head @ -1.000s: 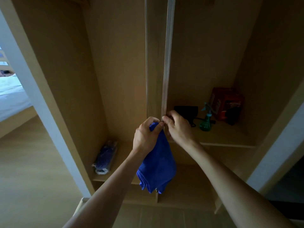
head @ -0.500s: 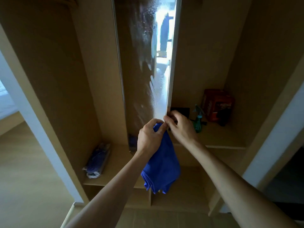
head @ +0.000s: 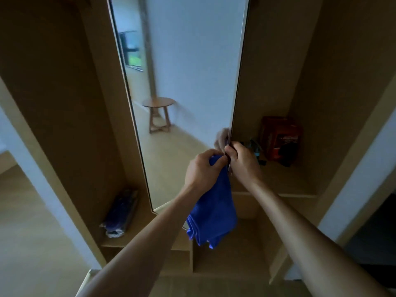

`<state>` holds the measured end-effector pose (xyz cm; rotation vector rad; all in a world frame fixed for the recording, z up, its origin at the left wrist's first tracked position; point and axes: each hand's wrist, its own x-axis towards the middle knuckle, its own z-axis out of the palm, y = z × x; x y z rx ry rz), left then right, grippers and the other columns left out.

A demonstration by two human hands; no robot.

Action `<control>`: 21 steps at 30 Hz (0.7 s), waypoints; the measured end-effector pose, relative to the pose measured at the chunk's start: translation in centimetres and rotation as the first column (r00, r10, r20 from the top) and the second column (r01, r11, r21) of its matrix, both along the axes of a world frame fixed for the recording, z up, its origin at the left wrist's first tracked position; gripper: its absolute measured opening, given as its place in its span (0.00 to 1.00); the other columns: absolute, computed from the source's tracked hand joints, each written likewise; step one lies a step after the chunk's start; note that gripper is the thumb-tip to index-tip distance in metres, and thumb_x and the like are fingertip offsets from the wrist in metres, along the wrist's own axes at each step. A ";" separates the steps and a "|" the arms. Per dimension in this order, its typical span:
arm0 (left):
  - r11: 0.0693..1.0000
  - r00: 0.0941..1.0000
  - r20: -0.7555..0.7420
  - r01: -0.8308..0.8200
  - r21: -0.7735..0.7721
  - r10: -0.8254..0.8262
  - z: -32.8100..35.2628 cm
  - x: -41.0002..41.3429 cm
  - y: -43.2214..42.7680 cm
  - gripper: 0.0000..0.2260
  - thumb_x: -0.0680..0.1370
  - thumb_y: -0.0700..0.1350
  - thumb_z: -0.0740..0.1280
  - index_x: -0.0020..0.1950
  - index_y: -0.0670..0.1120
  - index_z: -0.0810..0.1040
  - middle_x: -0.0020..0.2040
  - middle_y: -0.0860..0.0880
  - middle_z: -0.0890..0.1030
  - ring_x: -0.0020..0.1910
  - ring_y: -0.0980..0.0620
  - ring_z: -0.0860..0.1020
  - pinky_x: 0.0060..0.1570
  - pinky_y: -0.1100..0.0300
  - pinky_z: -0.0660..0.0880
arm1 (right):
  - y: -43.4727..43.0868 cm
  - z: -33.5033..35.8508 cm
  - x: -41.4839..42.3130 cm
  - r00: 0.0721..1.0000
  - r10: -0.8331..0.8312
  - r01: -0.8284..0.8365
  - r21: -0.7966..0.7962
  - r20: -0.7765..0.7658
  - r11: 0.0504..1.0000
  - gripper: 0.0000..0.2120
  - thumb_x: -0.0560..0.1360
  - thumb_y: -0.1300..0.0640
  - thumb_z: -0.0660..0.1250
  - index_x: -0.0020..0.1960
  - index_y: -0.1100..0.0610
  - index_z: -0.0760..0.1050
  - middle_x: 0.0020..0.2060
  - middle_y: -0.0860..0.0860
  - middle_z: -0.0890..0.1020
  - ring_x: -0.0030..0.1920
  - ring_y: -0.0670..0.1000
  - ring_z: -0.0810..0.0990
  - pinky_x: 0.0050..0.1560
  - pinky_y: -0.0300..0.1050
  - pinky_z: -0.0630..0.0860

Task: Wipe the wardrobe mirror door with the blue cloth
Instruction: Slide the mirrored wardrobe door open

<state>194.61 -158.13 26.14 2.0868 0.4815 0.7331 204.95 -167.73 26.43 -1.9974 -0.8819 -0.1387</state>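
Wooden wardrobe [head: 64, 93] interior, open shelves either side. Mirror door [head: 188, 67] swung far wider than half a second ago, now face-on, tall axis upright, reflecting a round side table [head: 158, 102]. Right hand [head: 243, 162] pinching its right edge, fingers curled. Left hand [head: 202, 170] just beside, gripping blue cloth [head: 214, 211], hanging straight down.

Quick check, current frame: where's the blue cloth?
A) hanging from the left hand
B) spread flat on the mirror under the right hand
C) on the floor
A: the cloth hangs bunched from the left hand, which grips its top, while the right hand pinches the edge of the mirror door.
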 end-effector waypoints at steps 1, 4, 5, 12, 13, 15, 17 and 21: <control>1.000 1.000 -0.003 -0.014 0.003 0.014 0.1 0.2 0.2 0.08 0.81 0.54 0.67 0.57 0.57 0.83 0.51 0.55 0.86 0.49 0.56 0.82 0.46 0.60 0.77 | 0.1 -0.1 0.2 1.000 -0.008 0.008 0.002 -0.009 1.000 0.12 0.85 0.48 0.55 0.51 0.52 0.75 0.35 0.47 0.79 0.37 0.54 0.81 0.37 0.55 0.77; 0.998 0.998 -0.011 -0.062 -0.006 0.062 0.1 0.4 0.8 0.07 0.81 0.54 0.66 0.56 0.57 0.82 0.49 0.55 0.84 0.46 0.56 0.80 0.41 0.61 0.74 | 0.5 -0.1 1.0 0.998 -0.025 0.025 0.007 -0.055 1.000 0.14 0.85 0.47 0.54 0.57 0.52 0.75 0.37 0.50 0.80 0.41 0.58 0.82 0.43 0.59 0.80; 0.997 0.997 -0.013 -0.078 -0.008 0.077 0.1 0.3 1.0 0.07 0.82 0.54 0.66 0.56 0.57 0.82 0.48 0.56 0.84 0.43 0.58 0.79 0.39 0.64 0.73 | 0.7 -0.2 1.4 0.997 -0.034 0.035 0.009 -0.069 0.999 0.14 0.85 0.47 0.54 0.56 0.52 0.75 0.37 0.52 0.81 0.41 0.58 0.83 0.44 0.60 0.80; 0.979 0.980 -0.038 -0.197 -0.045 0.195 -0.1 -0.2 2.7 0.10 0.82 0.55 0.64 0.59 0.55 0.81 0.49 0.54 0.83 0.45 0.55 0.80 0.40 0.60 0.74 | 2.1 -0.3 3.6 0.991 -0.113 0.112 -0.005 -0.072 0.994 0.16 0.85 0.47 0.52 0.52 0.56 0.73 0.37 0.56 0.81 0.37 0.59 0.83 0.42 0.63 0.81; 0.975 0.976 -0.038 -0.216 -0.046 0.215 -0.1 -0.4 3.0 0.10 0.82 0.54 0.64 0.59 0.55 0.80 0.48 0.54 0.83 0.44 0.55 0.80 0.41 0.59 0.74 | 2.3 -0.4 3.9 0.990 -0.120 0.120 -0.007 -0.070 0.993 0.16 0.85 0.47 0.52 0.51 0.56 0.73 0.37 0.56 0.81 0.38 0.59 0.82 0.42 0.63 0.81; 0.966 0.967 -0.039 -0.254 -0.038 0.253 -0.1 -1.0 3.6 0.09 0.82 0.54 0.64 0.58 0.55 0.80 0.47 0.54 0.83 0.44 0.53 0.80 0.43 0.56 0.76 | 2.6 -0.4 4.5 0.988 -0.130 0.131 0.001 -0.079 0.991 0.15 0.85 0.47 0.52 0.49 0.53 0.72 0.38 0.55 0.81 0.37 0.57 0.82 0.41 0.62 0.81; 0.956 0.955 -0.051 -0.293 -0.031 0.292 -0.1 -1.6 4.3 0.10 0.82 0.54 0.63 0.59 0.54 0.79 0.47 0.53 0.83 0.46 0.51 0.80 0.46 0.53 0.78 | 2.9 -0.4 5.0 0.987 -0.129 0.131 0.012 -0.098 0.991 0.13 0.85 0.47 0.52 0.49 0.51 0.72 0.39 0.56 0.82 0.35 0.54 0.83 0.39 0.59 0.82; 0.917 0.914 -0.086 -0.399 -0.020 0.396 -0.2 -3.1 6.1 0.10 0.82 0.55 0.63 0.60 0.54 0.78 0.49 0.52 0.82 0.48 0.47 0.81 0.50 0.49 0.79 | 3.7 -0.4 5.9 0.984 -0.133 0.136 0.014 -0.120 0.991 0.15 0.85 0.49 0.53 0.53 0.57 0.74 0.41 0.59 0.84 0.36 0.56 0.84 0.37 0.56 0.81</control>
